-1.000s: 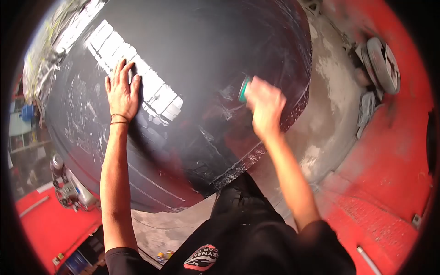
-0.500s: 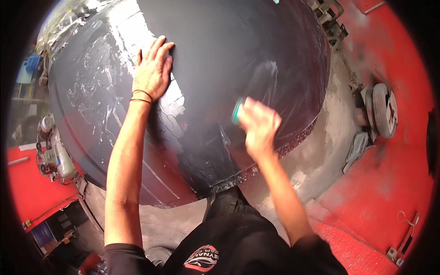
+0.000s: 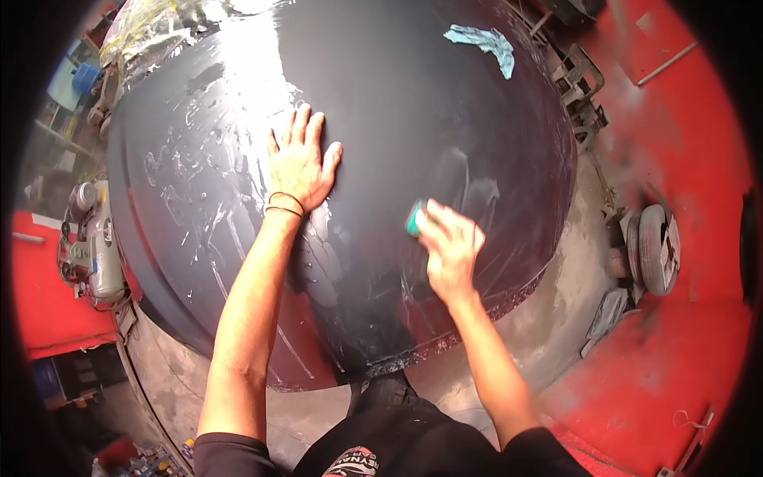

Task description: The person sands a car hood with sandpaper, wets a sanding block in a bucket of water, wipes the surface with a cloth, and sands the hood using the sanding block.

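A large dark grey car hood (image 3: 366, 103) stretches out in front of me, its surface wet, with whitish streaks and smears. My left hand (image 3: 304, 168) lies flat on it left of the middle, fingers spread, a thin dark band round the wrist. Lower and to the right, my right hand (image 3: 453, 246) grips a small teal sanding block (image 3: 413, 219) against the surface. Most of the block is hidden under the fingers, and the hand is slightly blurred. A crumpled light blue cloth (image 3: 486, 44) rests on the hood's far right part.
A grey compressor-like machine (image 3: 103, 246) stands at the left. Wheels (image 3: 656, 250) sit on the right, beside a red-painted area (image 3: 668, 358). Clear plastic sheeting (image 3: 151, 32) covers something at the far left. Concrete floor (image 3: 524, 334) borders the hood's near edge.
The view has tilted up, so the hood sits lower and the whole blue cloth shows. My left hand stays flat; my right hand keeps its hold on the sanding block at nearly the same spot.
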Tool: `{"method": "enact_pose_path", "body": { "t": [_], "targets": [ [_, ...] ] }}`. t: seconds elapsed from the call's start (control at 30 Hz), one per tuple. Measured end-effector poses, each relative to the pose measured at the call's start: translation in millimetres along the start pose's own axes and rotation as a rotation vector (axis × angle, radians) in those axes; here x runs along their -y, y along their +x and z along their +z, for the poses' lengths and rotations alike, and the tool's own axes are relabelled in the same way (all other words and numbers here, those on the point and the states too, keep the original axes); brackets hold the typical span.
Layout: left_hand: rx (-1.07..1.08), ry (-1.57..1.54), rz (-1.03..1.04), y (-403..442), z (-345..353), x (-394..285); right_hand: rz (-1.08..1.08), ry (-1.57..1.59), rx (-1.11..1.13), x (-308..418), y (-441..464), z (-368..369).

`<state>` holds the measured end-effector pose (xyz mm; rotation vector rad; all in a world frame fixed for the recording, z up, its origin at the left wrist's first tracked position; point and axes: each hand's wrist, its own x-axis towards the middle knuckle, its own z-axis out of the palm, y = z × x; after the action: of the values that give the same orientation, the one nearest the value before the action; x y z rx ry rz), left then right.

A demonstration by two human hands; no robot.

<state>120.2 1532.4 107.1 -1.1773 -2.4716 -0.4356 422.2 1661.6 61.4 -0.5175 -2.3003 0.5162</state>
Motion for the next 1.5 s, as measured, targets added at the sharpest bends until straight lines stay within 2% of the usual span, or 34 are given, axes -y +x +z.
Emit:
{"method": "enact_pose_path", "body": {
  "t": [0.03,0.13,0.2,0.3,0.4,0.43,0.53,0.67,0.7,0.73,0.87,0.9,0.97,1.03,1.13,1.2,1.23,1.27,1.3,1.37,1.47,1.5],
  "targets": [
    [-0.010,0.014,-0.007,0.2,0.5,1.2,-0.048,-0.089,0.114,-1.0,4.3,-13.9],
    [0.002,-0.005,-0.004,-0.9,2.4,0.4,-0.042,-0.109,-0.038,-33.0,104.1,6.5],
    [-0.006,0.007,0.008,0.1,4.1,2.8,0.084,-0.058,-0.060,-60.3,171.2,29.1],
    [-0.023,-0.037,-0.005,-0.8,7.0,1.9,0.060,-0.072,-0.113,-47.1,164.4,38.4],
    [-0.029,-0.237,0.005,2.7,9.9,22.5,-0.147,0.018,0.056,10.2,75.1,25.5],
    [-0.023,-0.329,0.002,1.2,8.4,29.5,-0.126,-0.032,0.166,40.9,46.3,16.0],
    [-0.059,-0.094,-0.180,-17.3,-25.6,77.3,-0.153,-0.070,0.191,40.9,75.4,21.4],
    [-0.153,0.106,-0.544,-59.4,-41.8,186.7,-0.027,0.030,0.102,16.8,162.1,61.5],
    [-0.070,0.079,-0.561,-69.3,-50.5,197.9,-0.055,0.028,0.081,19.6,150.6,62.1],
    [-0.069,0.114,-0.539,-74.8,-51.4,202.0,-0.088,0.026,0.055,25.0,132.9,58.4],
    [-0.013,0.189,-0.536,-70.6,-55.6,184.8,-0.267,0.001,0.282,61.6,10.4,14.6],
    [-0.027,0.200,-0.538,-71.2,-53.9,183.7,-0.285,-0.001,0.281,63.4,9.3,15.2],
    [-0.030,0.191,-0.548,-70.9,-56.4,179.9,-0.329,-0.018,0.255,65.1,36.0,29.8],
    [-0.039,0.186,-0.543,-71.1,-55.7,179.2,-0.284,-0.019,0.209,75.5,113.1,63.2],
    [-0.021,0.156,-0.566,-69.6,-64.3,175.8,-0.073,-0.036,0.167,71.9,235.2,125.8],
    [-0.027,0.188,-0.552,-70.7,-62.1,178.9,-0.100,-0.019,0.109,77.9,229.9,140.2],
    [-0.039,0.203,-0.541,-72.9,-59.3,181.3,-0.112,0.203,0.128,83.5,208.5,136.5],
    [-0.056,0.216,-0.531,-72.4,-54.2,182.8,-0.204,0.093,0.054,89.5,171.9,131.6],
    [-0.056,0.192,-0.538,-71.0,-55.8,181.2,-0.241,0.233,0.072,94.7,139.3,127.4],
    [-0.047,0.156,-0.541,-72.1,-56.0,182.1,-0.230,-0.007,0.158,127.4,102.2,106.2],
    [-0.052,0.145,-0.534,-72.0,-54.2,185.8,-0.208,-0.096,0.063,104.6,166.5,126.0],
    [-0.054,0.153,-0.528,-73.5,-53.0,188.0,-0.114,-0.142,0.019,90.2,201.3,135.4]
  ]
}}
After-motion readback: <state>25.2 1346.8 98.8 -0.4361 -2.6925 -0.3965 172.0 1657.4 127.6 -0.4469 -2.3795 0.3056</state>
